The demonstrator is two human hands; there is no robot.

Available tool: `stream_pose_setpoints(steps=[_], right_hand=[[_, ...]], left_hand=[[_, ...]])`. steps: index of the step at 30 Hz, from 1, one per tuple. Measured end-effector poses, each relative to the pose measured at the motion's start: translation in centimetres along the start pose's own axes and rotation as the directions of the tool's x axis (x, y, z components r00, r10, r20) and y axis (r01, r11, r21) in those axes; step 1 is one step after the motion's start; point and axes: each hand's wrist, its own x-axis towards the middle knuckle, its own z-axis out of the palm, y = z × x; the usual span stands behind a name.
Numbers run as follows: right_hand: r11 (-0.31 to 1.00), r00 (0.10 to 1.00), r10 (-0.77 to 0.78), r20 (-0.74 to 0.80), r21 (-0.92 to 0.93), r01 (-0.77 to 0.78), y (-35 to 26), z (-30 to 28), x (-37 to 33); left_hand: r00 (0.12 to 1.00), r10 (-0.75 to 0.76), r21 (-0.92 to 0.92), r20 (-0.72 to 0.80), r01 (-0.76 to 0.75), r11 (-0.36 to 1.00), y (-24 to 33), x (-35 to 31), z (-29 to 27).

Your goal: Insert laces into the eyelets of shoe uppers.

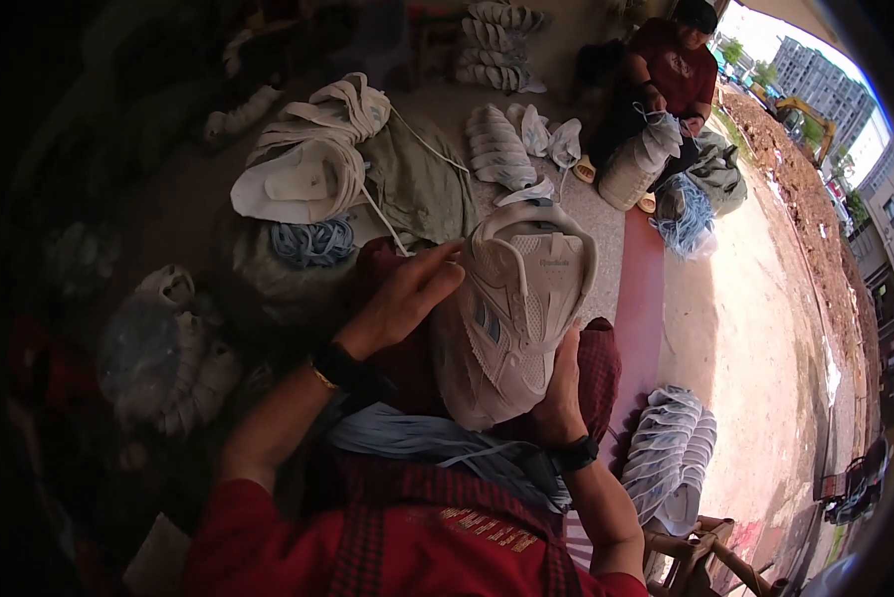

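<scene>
A beige sneaker upper (pixel 506 328) with mesh panels and a small blue side patch stands in front of my lap, its tongue and collar toward the far side. My right hand (pixel 564 388) grips its right side low down. At the collar's left is my left hand (pixel 402 297), fingers stretched toward the upper; whether they touch it I cannot tell. A white lace (pixel 385 219) runs from a stack of pale uppers (pixel 312 164) down behind that hand. Across my lap lies a bundle of light blue laces (pixel 437 438).
Another person (pixel 671 70) sits at the far right, handling a pale upper. Nested uppers stand in rows (pixel 501 149) beyond me and beside a bamboo stool (pixel 700 552) at right. Blue laces (pixel 312 242) and a plastic bag of uppers (pixel 163 353) lie left. Dark green cloth (pixel 417 189) is ahead.
</scene>
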Motion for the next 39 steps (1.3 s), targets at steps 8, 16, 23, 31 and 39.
stream_pose_setpoints(steps=[8,16,23,31,39], right_hand=[[0.582,0.938,-0.326,0.115,-0.758,0.295,0.2,0.3,-0.2],[0.409,0.96,-0.281,-0.003,-0.905,0.117,2.4,-4.8,-1.0],[0.465,0.883,-0.465,0.064,-0.831,0.305,-5.8,-0.2,-2.0],[0.263,0.824,-0.501,0.264,-0.861,0.436,-2.6,1.1,-0.6],[0.667,0.986,0.059,0.155,-0.741,0.076,-11.5,-2.3,2.3]], left_hand=[[0.999,-0.043,-0.303,-0.01,0.038,0.952,-4.8,1.2,0.4],[0.978,0.21,0.301,0.015,-0.204,0.931,0.9,1.5,1.0],[0.906,0.016,-0.043,0.424,0.003,0.999,-0.6,4.9,-1.7],[0.927,0.071,0.094,0.368,-0.113,0.989,0.1,5.1,1.2],[0.937,0.201,0.138,0.284,-0.247,0.959,-1.7,3.7,2.0]])
